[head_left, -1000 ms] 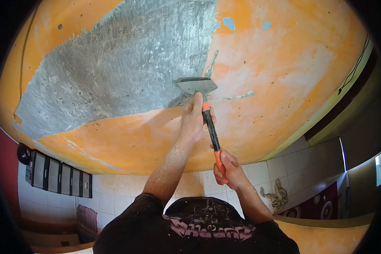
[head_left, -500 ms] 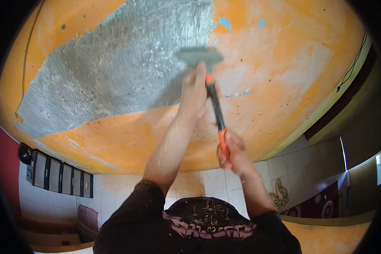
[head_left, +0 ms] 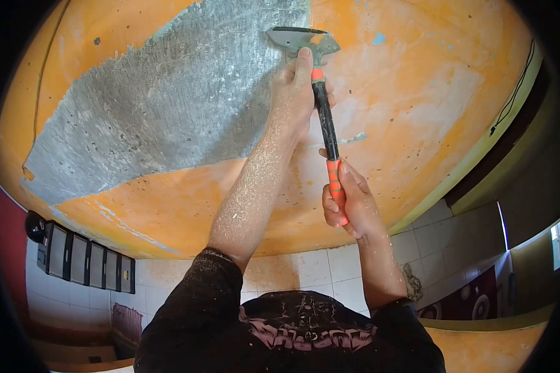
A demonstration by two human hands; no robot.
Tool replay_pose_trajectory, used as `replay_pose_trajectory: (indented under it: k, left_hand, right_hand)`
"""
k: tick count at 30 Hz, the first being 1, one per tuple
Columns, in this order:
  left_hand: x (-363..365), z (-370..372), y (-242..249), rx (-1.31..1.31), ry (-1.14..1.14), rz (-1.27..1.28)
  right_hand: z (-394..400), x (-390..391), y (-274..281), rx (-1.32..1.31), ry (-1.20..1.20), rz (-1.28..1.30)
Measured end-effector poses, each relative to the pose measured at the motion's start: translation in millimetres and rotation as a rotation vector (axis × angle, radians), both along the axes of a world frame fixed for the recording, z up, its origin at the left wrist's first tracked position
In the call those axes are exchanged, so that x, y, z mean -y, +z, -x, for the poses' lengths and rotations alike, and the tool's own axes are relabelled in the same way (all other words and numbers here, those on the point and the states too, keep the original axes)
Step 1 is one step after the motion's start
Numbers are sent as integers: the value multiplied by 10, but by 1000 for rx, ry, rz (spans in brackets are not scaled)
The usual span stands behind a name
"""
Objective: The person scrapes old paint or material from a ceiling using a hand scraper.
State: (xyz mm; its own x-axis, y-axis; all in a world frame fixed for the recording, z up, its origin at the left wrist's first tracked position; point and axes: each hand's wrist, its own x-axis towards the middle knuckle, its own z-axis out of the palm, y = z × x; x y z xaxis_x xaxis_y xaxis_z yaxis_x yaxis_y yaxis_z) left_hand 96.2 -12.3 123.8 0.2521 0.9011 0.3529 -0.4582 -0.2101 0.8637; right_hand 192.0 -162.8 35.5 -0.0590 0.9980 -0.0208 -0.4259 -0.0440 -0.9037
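I see a scraper [head_left: 320,93] held up against the ceiling [head_left: 417,112]. Its long side runs from the low end near me up and away, leaning a little to the left. The flat metal blade [head_left: 302,38] is at the far top end and points at the ceiling. It sits right where the bare grey patch [head_left: 168,105] meets the orange paint.

My left hand [head_left: 295,93] has a closed grip high on the scraper, just under the blade. One finger is stretched out and presses on the back of the blade. My right hand [head_left: 348,202] has a closed grip on the orange end of the handle, below the left hand, with the black middle part bare between the two.

White dust covers both arms. Below the right grip, white wall tiles [head_left: 317,264] meet the ceiling. Far to the left of the grips, dark boxes [head_left: 84,261] hang on the wall.
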Motion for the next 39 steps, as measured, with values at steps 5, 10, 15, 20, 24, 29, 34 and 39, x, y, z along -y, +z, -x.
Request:
replay_pose_trajectory:
  k: [5,10,15,20,24,29,34,39]
  left_hand:
    - [140,169,-571,-23,-6,107]
    - [76,1,-26,21,33,14]
    - [17,14,-69,36,-3,25]
    - [192,170,-586,26,-5,143]
    - [26,67,-70,16,-19,4]
    - [49,108,-220,39,-48,32]
    - [115,137,-414,53,-26,80]
    - [14,-32,297,28,-8,-3]
  right_hand:
    - [74,211,-384,-63,83,86]
    - [-20,68,-53,-38,36,37]
    - [22,125,20,-25,9,66]
    - [64,221,-350,20,56,91]
    - [-24,73,20,39,9,52]
    - [71,122,-111,49,-16,39]
    - [86,170,-290,66,6,54]
    - [-44,-1,254,49,-32,-27]
